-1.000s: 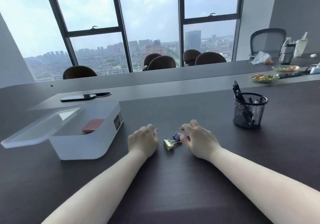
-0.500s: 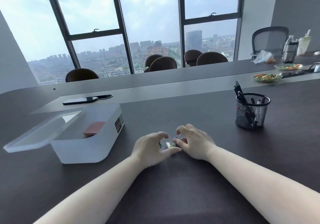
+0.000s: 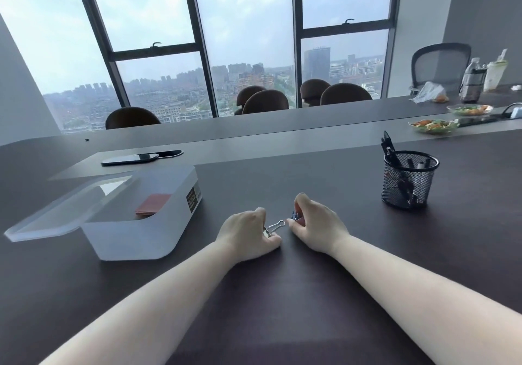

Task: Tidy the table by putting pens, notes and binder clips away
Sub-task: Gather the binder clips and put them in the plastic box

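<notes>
Both my hands rest on the dark table [image 3: 282, 294] near its middle. My left hand [image 3: 245, 234] pinches a yellow binder clip [image 3: 271, 228] whose silver wire handles stick out to the right. My right hand [image 3: 317, 224] is closed on a blue binder clip [image 3: 294, 215], mostly hidden by the fingers. To the left stands a white plastic storage box [image 3: 135, 232], its lid [image 3: 65, 212] lying open to the left, with pink sticky notes [image 3: 152, 204] inside. A black mesh pen cup [image 3: 408, 179] holding several pens stands at the right.
A black phone [image 3: 130, 159] lies behind the box. Two plates of food [image 3: 433, 126], bottles [image 3: 474, 82] and a plastic bag sit at the far right. Chairs line the table's far side under the windows.
My left hand moved in from the left and took hold of the yellow binder clip. My right hand kept its grip on the blue clip. The two clips are now apart.
</notes>
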